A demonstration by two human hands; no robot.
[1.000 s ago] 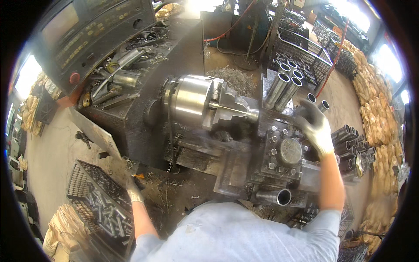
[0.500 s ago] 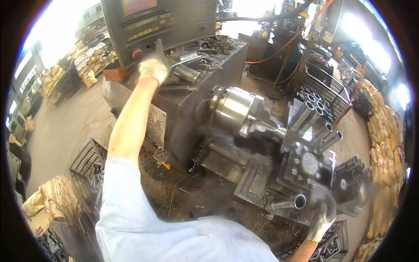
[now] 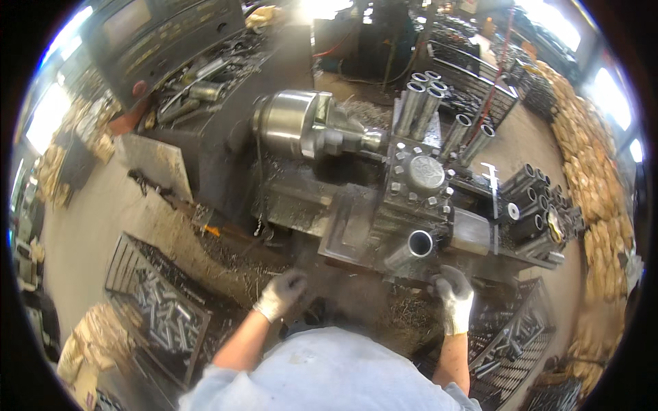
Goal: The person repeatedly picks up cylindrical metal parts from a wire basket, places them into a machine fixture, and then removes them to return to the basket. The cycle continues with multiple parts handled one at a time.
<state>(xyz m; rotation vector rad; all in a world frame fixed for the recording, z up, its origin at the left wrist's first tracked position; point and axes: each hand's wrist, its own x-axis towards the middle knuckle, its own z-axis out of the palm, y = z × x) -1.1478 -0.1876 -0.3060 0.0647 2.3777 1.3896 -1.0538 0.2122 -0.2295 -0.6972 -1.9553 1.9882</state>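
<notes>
Both the left hand (image 3: 281, 294) and the right hand (image 3: 454, 289), gloved, seem best kept clear of the lathe chuck (image 3: 284, 123) at upper centre; the open-ended steel tube (image 3: 404, 253), just below the tool post (image 3: 418, 179) right of centre, would likely handle most steadily by its wall, off the rim. At lower left of centre, the left hand's fingers bend loosely rightward; the right hand, near the tube's lower right, curls toward upper left. I cannot tell whether either holds anything.

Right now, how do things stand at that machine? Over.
Left hand gloved, grip unclear. Right hand gloved, near the open-ended tube. Bolted tool post stands just beyond the tube.
</notes>
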